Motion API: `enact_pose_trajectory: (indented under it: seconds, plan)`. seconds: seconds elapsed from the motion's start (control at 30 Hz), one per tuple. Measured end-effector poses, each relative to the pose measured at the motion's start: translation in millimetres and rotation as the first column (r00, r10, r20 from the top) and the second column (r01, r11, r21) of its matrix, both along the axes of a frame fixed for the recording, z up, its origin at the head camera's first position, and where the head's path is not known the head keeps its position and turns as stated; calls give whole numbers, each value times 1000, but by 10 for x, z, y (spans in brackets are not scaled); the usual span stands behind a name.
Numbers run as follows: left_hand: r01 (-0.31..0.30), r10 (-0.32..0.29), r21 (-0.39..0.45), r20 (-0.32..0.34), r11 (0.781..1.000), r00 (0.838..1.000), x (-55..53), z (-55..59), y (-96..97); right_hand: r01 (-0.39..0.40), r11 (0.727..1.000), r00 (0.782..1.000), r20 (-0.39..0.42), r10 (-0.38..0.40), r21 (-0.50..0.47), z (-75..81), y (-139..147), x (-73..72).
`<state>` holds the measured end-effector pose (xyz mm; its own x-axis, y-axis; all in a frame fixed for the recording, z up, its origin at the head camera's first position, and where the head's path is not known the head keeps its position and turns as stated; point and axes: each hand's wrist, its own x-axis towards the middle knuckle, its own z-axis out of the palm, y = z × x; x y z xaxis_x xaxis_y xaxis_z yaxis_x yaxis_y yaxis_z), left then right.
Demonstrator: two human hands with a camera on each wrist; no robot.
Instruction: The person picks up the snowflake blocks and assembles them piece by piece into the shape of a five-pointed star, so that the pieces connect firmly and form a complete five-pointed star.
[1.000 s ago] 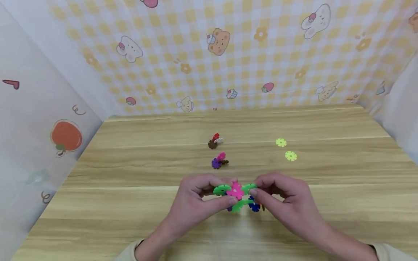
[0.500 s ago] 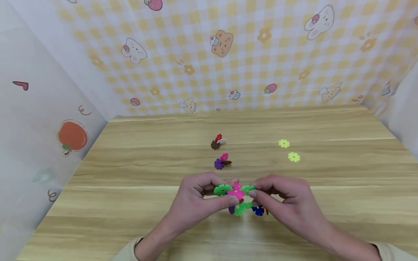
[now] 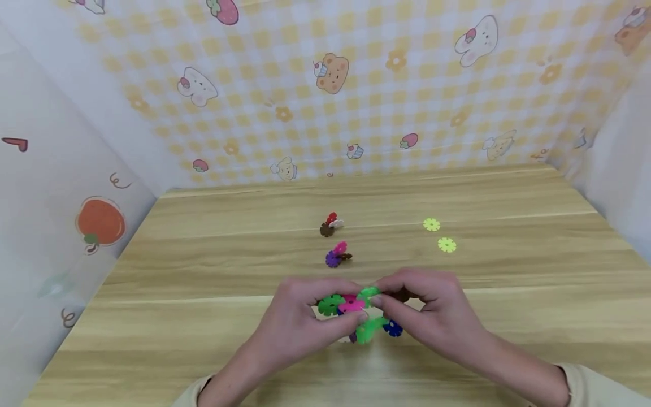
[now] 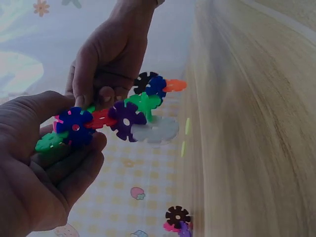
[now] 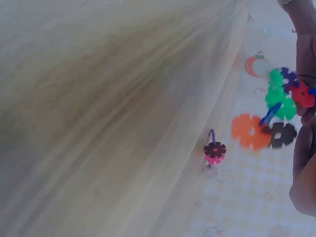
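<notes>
Low over the table front, both hands hold one chain of interlocking snowflake discs. My left hand [image 3: 300, 322] pinches it around a pink disc [image 3: 351, 303], a dark green disc [image 3: 330, 305] beside its curled fingers. Between thumb and index finger, my right hand [image 3: 429, 308] pinches a light green disc [image 3: 368, 295] at the pink one's upper right. In the left wrist view, a blue disc [image 4: 75, 127], a red disc [image 4: 101, 118], a purple disc [image 4: 127, 121] and a white disc [image 4: 160, 130] link onward. An orange disc [image 5: 250, 132] ends one branch.
Beyond the hands lie two small disc clusters: one with purple [image 3: 333, 259], pink and brown discs, another with brown [image 3: 326, 229], red and white. Two loose yellow discs [image 3: 447, 245] lie flat at the right. A checked cloth wall [image 3: 376, 107] closes off the wooden table's [image 3: 229, 237] back.
My right hand has come closer to the left, bringing the light green disc nearer the pink one. The head view has shifted slightly. Clusters and yellow discs stay put on the table.
</notes>
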<state>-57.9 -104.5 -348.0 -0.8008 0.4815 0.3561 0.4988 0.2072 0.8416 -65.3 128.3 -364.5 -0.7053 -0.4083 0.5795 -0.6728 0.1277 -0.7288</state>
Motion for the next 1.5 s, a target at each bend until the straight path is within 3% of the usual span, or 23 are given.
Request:
enact_pose_trajectory:
  seconds: [0.1, 0.17, 0.2, 0.27, 0.37, 0.4, 0.47, 0.6, 0.87, 1.07, 1.27, 1.5]
  plan:
    - [-28, 28, -19, -9, 999, 1000, 5, -13, -47, 15, 1000, 992, 123, -16, 10, -17, 33, -15]
    - [-68, 69, -37, 24, 997, 997, 6, -24, -87, 54, 998, 960, 273, -63, 39, -38, 93, -51]
    - [-89, 91, -46, 43, 995, 995, 6, -29, -109, 81, 995, 927, 362, -99, 65, -55, 132, -81]
    - [-128, 133, -65, 90, 990, 987, 7, -38, -153, 119, 986, 827, 538, -165, 118, -104, 215, -160]
    - [-162, 173, -79, 157, 984, 972, 11, -47, -217, 126, 976, 691, 691, -214, 177, -222, 327, -288]
    - [-159, 170, -75, 180, 984, 969, 11, -49, -236, 123, 974, 654, 722, -223, 190, -256, 349, -327]
    - [-152, 162, -60, 231, 987, 959, 11, -49, -269, 110, 975, 620, 753, -221, 195, -309, 367, -404]
    - [-147, 150, -31, 312, 989, 938, 10, -45, -327, 85, 980, 594, 781, -196, 181, -336, 264, -598]
    - [-228, 237, -66, 339, 971, 910, 45, -65, -452, 68, 992, 546, 828, -127, 107, -421, -37, -931]
    - [-251, 255, -57, 321, 966, 912, 54, -97, -542, 12, 996, 528, 846, -77, 83, -447, -174, -1030]
    - [-282, 278, -35, 324, 959, 904, 54, -136, -615, -76, 994, 538, 843, -23, 75, -434, -283, -1078]
    - [-258, 240, 12, 319, 966, 917, 65, -161, -667, -136, 980, 574, 818, -42, 145, -413, -377, -1096]
